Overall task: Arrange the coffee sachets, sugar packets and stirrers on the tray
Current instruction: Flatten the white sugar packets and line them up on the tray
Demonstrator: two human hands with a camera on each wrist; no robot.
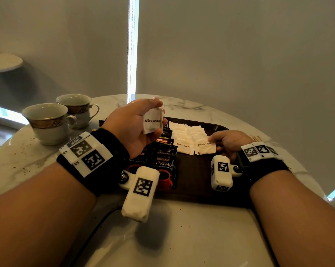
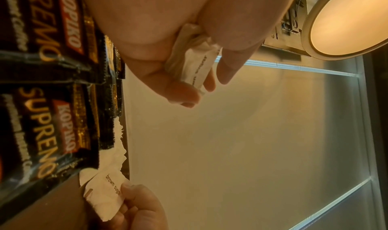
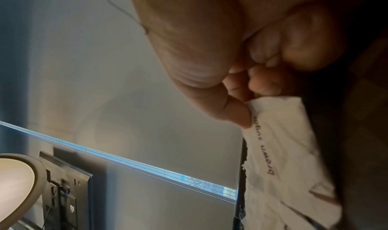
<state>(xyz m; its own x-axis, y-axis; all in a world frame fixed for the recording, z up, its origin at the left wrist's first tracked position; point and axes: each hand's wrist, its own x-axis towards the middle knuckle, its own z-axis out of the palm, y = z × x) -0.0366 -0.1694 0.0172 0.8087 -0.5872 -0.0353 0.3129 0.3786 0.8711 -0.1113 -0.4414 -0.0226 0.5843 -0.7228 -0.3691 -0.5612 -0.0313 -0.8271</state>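
Observation:
A dark brown tray lies on the marble table. Black coffee sachets overlap in a row on its left part, and white brown sugar packets lie in rows beside them. My left hand is raised above the sachets and holds a small stack of sugar packets between thumb and fingers. My right hand rests low on the tray and pinches the nearest sugar packet at its right edge. Wooden stirrers lie on the table just right of the tray.
Two empty teacups with patterned gold bands stand at the table's left. A dark cable runs across the near table edge. A grey blind hangs behind the table. A second small round table shows at far left.

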